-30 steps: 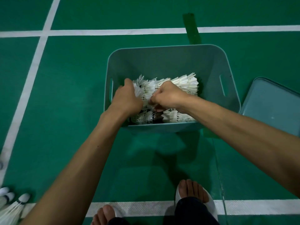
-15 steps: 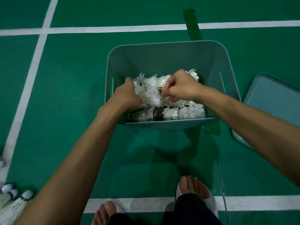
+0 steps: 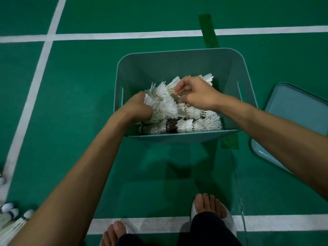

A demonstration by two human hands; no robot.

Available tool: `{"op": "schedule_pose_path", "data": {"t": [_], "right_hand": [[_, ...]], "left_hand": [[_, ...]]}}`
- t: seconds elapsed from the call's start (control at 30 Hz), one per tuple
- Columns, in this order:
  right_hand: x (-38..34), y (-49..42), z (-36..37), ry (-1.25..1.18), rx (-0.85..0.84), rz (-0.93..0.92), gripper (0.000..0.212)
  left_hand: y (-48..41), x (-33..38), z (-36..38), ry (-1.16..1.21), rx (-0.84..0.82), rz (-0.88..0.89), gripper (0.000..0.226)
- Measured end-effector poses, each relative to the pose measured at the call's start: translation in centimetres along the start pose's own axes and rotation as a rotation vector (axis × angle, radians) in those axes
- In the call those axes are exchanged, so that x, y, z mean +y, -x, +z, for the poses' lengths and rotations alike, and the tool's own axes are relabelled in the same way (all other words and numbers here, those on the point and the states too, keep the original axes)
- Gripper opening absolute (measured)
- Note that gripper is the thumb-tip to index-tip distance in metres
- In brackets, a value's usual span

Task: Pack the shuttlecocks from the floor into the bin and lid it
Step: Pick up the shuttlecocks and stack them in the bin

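While both hands work inside the bin, the scene reads so:

Bin: teal plastic bin (image 3: 177,64) stands open on the green court floor (image 3: 71,103), slot handles in its side walls.
Shuttlecocks in bin: white feather shuttlecocks (image 3: 195,121) lie heaped on their sides against the near wall.
Left hand: left hand (image 3: 137,108) is pushed down into the heap's left side, fingers curled and buried among feathers; what they hold cannot be told.
Right hand: right hand (image 3: 197,94) sits over the heap's top, fingertips pinched narrowly on a shuttlecock's feathers.
Lid: teal lid (image 3: 298,114) lies flat on the floor just right of the bin.
Loose shuttlecocks: a nested stack (image 3: 10,217) lies at the lower left edge, well apart from the bin.
Feet: sandalled feet (image 3: 209,208) stand on a white court line (image 3: 159,224).
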State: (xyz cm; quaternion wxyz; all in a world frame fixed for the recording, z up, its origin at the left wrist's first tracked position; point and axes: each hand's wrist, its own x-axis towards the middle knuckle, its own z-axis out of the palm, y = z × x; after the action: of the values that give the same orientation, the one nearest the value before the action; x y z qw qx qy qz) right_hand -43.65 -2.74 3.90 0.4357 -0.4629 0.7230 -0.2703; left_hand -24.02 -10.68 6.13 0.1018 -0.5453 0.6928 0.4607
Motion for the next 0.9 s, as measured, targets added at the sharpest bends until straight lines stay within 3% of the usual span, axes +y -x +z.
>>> {"op": "schedule_pose_path", "data": {"t": [0.13, 0.23, 0.3, 0.5, 0.73, 0.9], "right_hand": [[0.3, 0.1, 0.3, 0.200, 0.052, -0.083, 0.015], [-0.2, 0.4, 0.6, 0.276, -0.003, -0.092, 0.010], [-0.4, 0.4, 1.2, 0.265, -0.050, -0.075, 0.017], [-1.4, -0.2, 3.1, 0.137, -0.215, 0.162, 0.047], [-1.8, -1.3, 3.2, -0.210, -0.253, 0.408, 0.007], [-0.3, -1.8, 3.1, -0.358, -0.242, 0.538, 0.010]], "left_hand": [[0.0, 0.2, -0.4, -0.051, -0.010, -0.013, 0.068], [0.1, 0.6, -0.6, -0.056, -0.081, -0.022, 0.051], [0.0, 0.6, -0.6, -0.028, -0.137, -0.032, 0.045], [0.3, 1.0, -0.3, 0.053, -0.150, -0.018, 0.029], [1.0, 1.0, 0.5, 0.115, -0.070, -0.029, 0.023], [1.4, 1.0, 1.2, 0.158, -0.030, 0.011, 0.024]]}}
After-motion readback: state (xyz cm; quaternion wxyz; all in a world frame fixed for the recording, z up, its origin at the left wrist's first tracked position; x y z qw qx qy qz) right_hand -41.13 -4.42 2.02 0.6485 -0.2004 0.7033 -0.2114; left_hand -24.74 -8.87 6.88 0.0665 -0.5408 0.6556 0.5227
